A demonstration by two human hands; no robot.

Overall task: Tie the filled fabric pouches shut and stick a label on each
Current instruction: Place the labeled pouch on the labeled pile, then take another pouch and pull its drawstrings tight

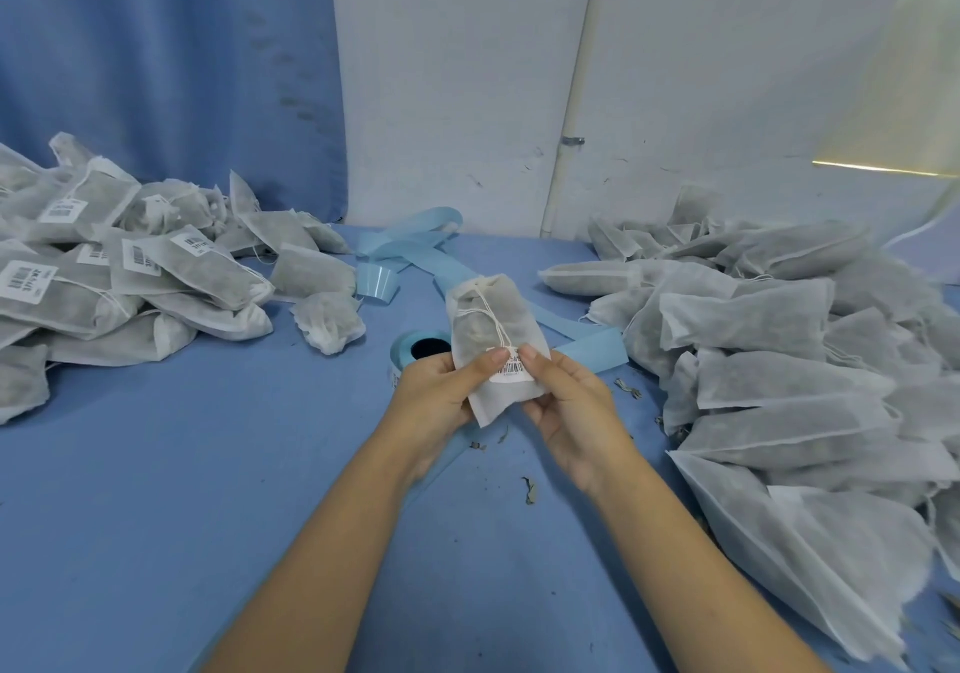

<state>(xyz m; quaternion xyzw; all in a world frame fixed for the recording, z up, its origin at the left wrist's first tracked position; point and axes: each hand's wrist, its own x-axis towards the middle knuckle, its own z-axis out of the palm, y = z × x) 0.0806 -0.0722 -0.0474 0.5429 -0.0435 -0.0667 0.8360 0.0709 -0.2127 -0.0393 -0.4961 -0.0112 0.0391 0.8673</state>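
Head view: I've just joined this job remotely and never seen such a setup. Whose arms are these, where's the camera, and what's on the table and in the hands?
No machine here: these are a person's bare arms, filmed by a wide-angle camera worn on their head, looking forward and down. The left hand and right hand together hold one filled pouch, its neck tied with white string; both thumbs touch a barcode label on it. On the blue table, labelled pouches are piled at the left, pouches with no label showing at the right. Behind the hands lie a blue roll and loose blue tape.
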